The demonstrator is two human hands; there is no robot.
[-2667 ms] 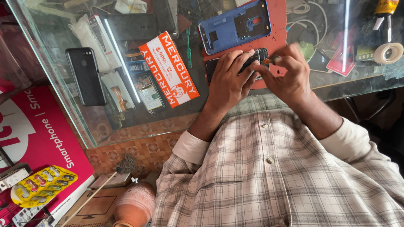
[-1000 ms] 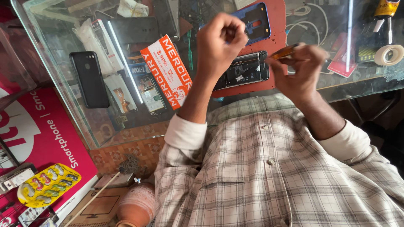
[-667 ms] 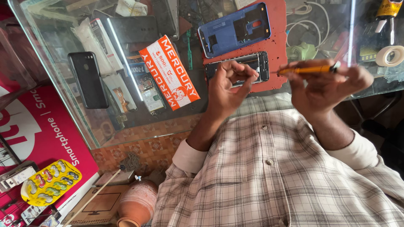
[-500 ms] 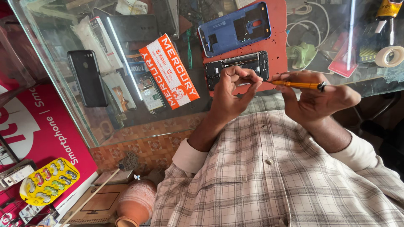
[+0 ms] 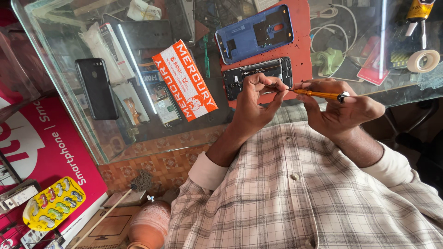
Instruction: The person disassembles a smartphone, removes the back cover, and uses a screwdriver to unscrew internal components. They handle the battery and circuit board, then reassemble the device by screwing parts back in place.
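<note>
Screwdriver (image 5: 318, 95) pinched in right hand (image 5: 339, 110) — tip meets left hand (image 5: 253, 103) fingertips; phone (image 5: 258, 76) beneath

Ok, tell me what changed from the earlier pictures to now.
The left hand rose off the opened phone, then came back down to it. The right hand lifted a yellow screwdriver and brought its tip to the left fingers. The blue back cover, red mat and black phone stayed put.

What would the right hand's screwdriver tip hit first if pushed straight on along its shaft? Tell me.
The right hand holds the orange screwdriver pointing at the left hand. Its tip would meet the left hand's fingertips first, pinched just above the opened black phone; depth is unclear, so it may already touch.
</note>
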